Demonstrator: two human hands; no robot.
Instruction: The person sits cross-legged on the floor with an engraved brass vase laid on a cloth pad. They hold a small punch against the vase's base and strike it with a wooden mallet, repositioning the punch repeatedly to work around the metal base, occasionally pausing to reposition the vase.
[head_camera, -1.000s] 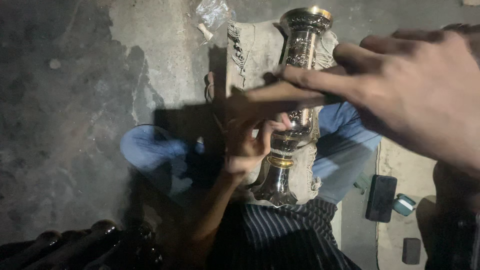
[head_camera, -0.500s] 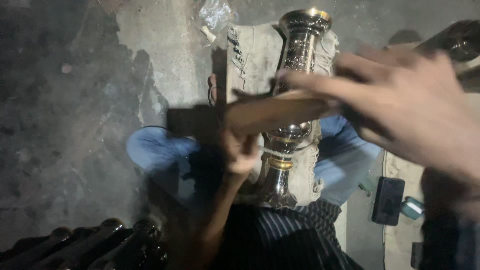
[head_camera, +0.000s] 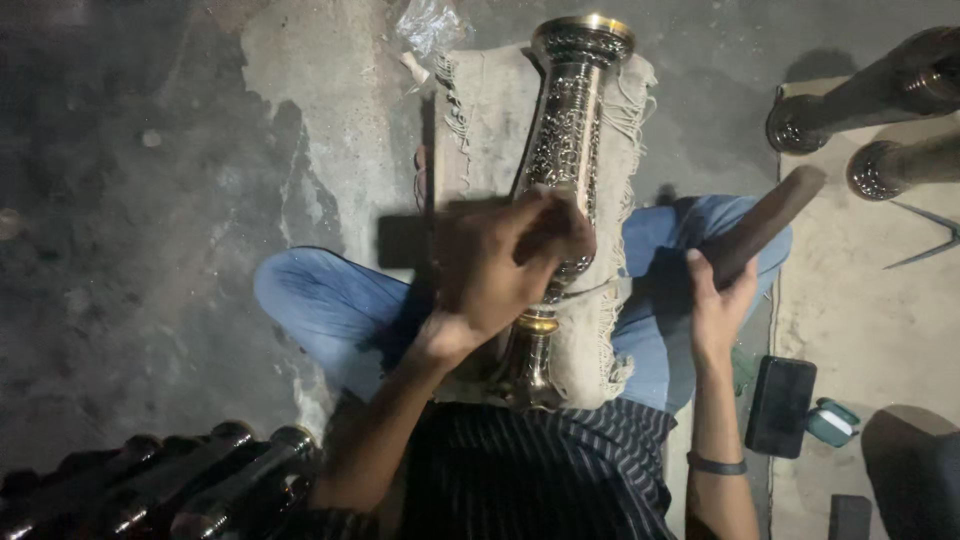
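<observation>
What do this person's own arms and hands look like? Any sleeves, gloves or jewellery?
Both forearms are bare, with no sleeves reaching them and no gloves. The left hand shows no ring or band that I can make out, though it is slightly blurred. Below the right hand sits a thin dark wristband.

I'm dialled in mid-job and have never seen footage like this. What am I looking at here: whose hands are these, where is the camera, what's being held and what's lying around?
There is no machine: one camera worn on a person's head looks down at their lap and two bare hands. The person sits cross-legged on a concrete floor. An ornate metal vase lies on a fringed cloth across their legs. The left hand rests on the vase's middle, gripping something I cannot make out. The right hand holds a dark wooden stick off to the side. More metal pieces lie at the upper right, a row of dark ones at the lower left, and a dark phone beside the right knee.
</observation>
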